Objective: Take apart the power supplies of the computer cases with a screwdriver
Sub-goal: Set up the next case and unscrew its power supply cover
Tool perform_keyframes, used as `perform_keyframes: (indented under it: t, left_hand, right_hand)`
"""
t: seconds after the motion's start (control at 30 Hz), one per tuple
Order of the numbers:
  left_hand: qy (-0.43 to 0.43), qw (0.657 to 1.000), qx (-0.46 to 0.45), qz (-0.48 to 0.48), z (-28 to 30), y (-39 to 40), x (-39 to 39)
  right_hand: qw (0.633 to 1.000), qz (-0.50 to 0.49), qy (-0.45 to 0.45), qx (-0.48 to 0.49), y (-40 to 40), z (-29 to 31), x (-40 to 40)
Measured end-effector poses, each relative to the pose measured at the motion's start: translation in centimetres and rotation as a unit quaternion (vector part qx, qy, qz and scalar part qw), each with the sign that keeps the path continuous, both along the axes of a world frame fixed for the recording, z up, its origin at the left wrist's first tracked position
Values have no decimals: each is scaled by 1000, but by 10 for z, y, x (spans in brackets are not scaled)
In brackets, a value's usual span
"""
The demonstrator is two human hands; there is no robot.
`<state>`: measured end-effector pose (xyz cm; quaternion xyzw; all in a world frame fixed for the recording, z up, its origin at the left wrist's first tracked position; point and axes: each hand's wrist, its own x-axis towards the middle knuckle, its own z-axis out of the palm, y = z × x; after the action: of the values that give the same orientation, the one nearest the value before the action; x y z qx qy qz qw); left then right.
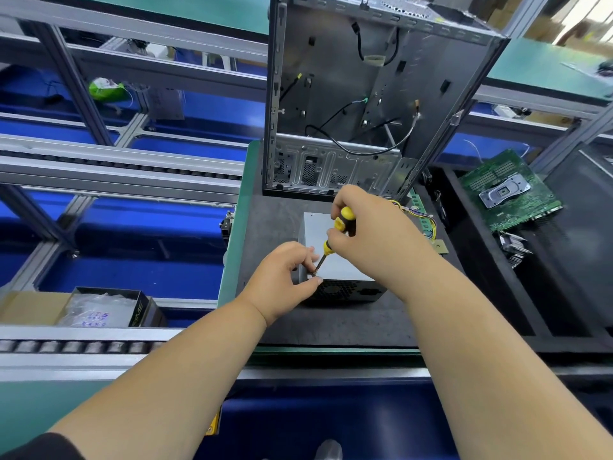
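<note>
**Screw at the near-left corner: slip and loss are the worries**

Conveyor rails and blue floor run behind and to the left of the bench, whose dark mat carries everything I care about. At the mat's middle sits the supply, a grey metal box with its vented face toward me. Just beyond it, at the far edge, stands the gutted case, open side facing me, loose cables hanging inside. A board lies well apart in the tray to the right.

My right hand is wrapped round the yellow-and-black handle of the driver, whose shaft slants down to the supply's near-left top corner. My left hand is curled at that same corner, fingertips pinched around the driver's tip where the screw should be; the screw itself I cannot make out.

My judgement of the risks:

- The driver sits at a slant, so the tip may cam out and chew the screw head.
- A slip would drive the tip straight into my left fingertips.
- A freed screw could drop and roll off the bench's left edge into the rails.
- Nothing clamps the supply; twisting may skate it across the mat.
</note>
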<state>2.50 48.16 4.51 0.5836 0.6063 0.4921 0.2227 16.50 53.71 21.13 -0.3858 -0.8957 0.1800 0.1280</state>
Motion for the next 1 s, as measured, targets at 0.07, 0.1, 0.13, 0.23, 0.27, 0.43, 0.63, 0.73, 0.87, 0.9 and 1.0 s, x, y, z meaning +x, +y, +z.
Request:
perform_keyframes:
  t: [0.07, 0.1, 0.13, 0.23, 0.27, 0.43, 0.63, 0.73, 0.87, 0.9, 1.0]
  left_hand:
    - [6, 1000, 2, 1, 0, 0, 0]
    - [8, 1000, 3, 1, 0, 0, 0]
    - [10, 1000, 5, 1, 0, 0, 0]
    - [10, 1000, 15, -1, -1, 0, -1]
    - [8, 1000, 15, -3, -2, 0, -1]
    - [6, 1000, 7, -5, -2, 0, -1]
    - [7, 1000, 11, -1, -3, 1, -1]
    - [18, 1000, 13, -4, -4, 0, 0]
    - [21, 1000, 16, -6, -4, 0, -1]
    - [18, 1000, 17, -5, -4, 0, -1]
    - [7, 1000, 17, -3, -4, 0, -1]
  right_hand:
    - [1000, 2, 0, -13, 0, 0, 0]
    - [1000, 1, -4, -9, -1, -1, 1]
    - [1000, -2, -15, 6, -1, -1, 1]
    - [998, -20, -47, 47, -3, -2, 0]
    - [998, -22, -43, 40, -3, -2, 0]
    - [1000, -9, 1, 6, -1, -2, 1]
    - [1000, 13, 2, 0, -2, -1, 2]
    - [998, 50, -21, -20, -3, 3, 1]
    - [996, 44, -73, 23, -1, 8, 0]
    - [993, 31, -98, 54, 0, 8, 0]
    - [990, 8, -113, 83, 2, 7, -3]
